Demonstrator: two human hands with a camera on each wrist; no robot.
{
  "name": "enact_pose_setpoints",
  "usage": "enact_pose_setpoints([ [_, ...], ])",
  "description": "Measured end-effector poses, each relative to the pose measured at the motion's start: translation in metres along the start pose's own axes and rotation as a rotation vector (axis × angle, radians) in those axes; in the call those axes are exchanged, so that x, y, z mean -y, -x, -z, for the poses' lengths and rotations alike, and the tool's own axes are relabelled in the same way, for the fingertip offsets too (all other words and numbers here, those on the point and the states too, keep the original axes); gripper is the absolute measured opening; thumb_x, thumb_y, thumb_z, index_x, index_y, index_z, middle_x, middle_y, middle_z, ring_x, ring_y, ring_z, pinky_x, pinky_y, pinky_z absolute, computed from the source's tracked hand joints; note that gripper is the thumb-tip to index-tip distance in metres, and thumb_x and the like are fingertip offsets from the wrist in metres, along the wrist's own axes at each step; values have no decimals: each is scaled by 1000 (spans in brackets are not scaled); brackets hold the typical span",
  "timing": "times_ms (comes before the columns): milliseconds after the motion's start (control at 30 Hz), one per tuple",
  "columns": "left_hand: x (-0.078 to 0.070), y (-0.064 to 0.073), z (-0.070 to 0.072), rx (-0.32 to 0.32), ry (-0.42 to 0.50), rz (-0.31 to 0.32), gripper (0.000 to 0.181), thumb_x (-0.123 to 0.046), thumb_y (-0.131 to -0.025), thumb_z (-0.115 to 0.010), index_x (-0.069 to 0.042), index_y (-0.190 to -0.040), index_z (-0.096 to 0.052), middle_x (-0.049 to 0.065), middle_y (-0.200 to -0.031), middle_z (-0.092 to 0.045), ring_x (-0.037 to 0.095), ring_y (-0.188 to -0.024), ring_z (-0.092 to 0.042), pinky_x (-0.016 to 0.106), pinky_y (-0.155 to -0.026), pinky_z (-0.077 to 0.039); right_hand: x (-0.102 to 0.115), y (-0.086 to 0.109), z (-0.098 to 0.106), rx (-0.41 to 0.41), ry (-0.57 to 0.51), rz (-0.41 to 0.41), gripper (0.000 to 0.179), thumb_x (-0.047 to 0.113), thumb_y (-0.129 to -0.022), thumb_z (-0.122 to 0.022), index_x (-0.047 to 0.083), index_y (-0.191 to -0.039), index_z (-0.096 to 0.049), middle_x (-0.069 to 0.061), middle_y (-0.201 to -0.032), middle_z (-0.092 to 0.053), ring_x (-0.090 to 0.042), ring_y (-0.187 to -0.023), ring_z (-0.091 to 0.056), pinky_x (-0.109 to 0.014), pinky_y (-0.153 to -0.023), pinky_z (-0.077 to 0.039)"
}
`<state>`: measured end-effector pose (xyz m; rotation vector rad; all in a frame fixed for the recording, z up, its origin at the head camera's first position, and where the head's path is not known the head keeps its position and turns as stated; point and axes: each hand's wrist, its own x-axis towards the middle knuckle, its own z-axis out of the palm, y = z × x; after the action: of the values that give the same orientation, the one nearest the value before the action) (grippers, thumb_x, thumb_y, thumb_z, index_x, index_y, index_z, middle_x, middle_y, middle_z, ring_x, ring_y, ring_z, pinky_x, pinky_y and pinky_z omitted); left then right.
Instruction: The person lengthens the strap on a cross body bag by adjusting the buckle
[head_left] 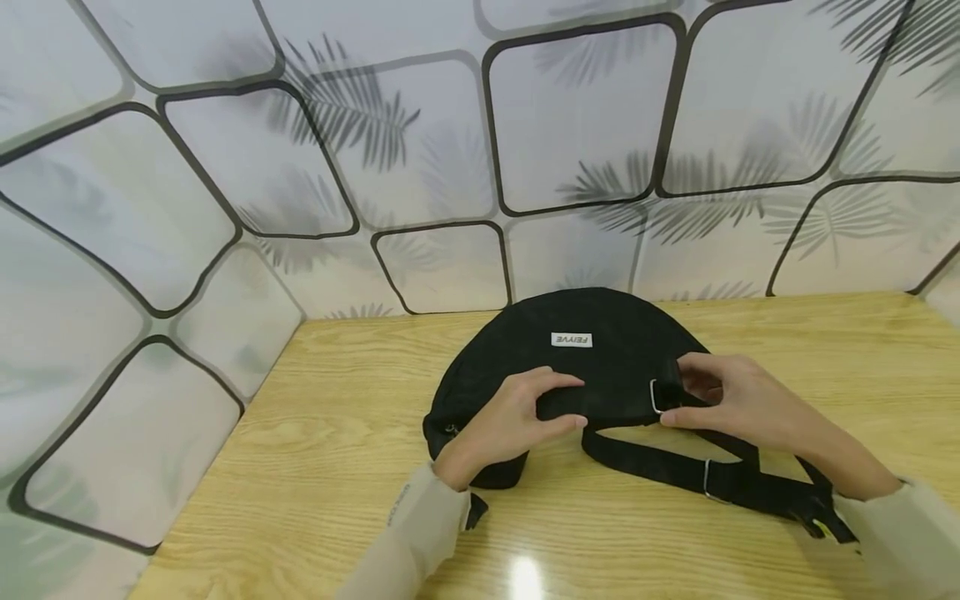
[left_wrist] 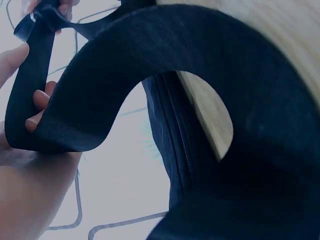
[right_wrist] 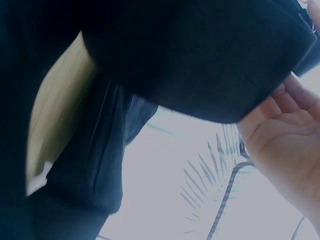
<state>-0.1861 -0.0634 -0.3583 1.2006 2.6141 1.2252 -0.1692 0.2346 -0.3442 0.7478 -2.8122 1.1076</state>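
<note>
A black half-moon waist bag [head_left: 600, 354] with a white label lies on the table, its curved edge toward the wall. My left hand [head_left: 513, 421] is over the bag's near left side, thumb and index finger apart. In the left wrist view, its fingers curl round a wide black strap [left_wrist: 120, 55]. My right hand [head_left: 731, 404] pinches the strap at a metal buckle [head_left: 655, 397] by the bag's near right edge. In the right wrist view, a broad dark span of strap [right_wrist: 210, 60] hides part of that hand.
The light wood table [head_left: 322, 450] meets a patterned wall covering [head_left: 570, 125] behind the bag. More strap with a second metal slider [head_left: 707, 478] trails to the right, ending at a black clip [head_left: 832, 521] beside the right sleeve. A short dark strap end [head_left: 476, 510] lies by the left sleeve.
</note>
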Motion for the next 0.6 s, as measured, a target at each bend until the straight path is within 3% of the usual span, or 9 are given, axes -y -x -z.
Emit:
enact_pose_setpoints([
  [233,2,2,2,26,-1,-8,42,-17,-94,-77,-2,-131,-65,6,-113,-65,10,-93,-59,21,-78,-49,-7,9,4,21,-26,67,36,15,-82,-86,3,-109,-67,6,-85,-63,-6,-76,-60,-27,-67,-55],
  [433,6,7,6,25,-2,8,42,-17,-94,-76,-3,-132,-65,4,-112,-65,11,-91,-58,22,-78,-49,-18,15,7,19,4,-6,54,15,-81,-87,-10,-123,-62,-1,-100,-64,-4,-84,-58,-27,-70,-55],
  [600,10,13,11,17,-16,7,41,-18,-94,-76,-4,-131,-65,5,-113,-66,11,-94,-59,24,-82,-50,-24,21,10,-5,-7,-5,51,11,-82,-86,-9,-123,-63,-3,-100,-63,-3,-84,-57,-26,-68,-54],
])
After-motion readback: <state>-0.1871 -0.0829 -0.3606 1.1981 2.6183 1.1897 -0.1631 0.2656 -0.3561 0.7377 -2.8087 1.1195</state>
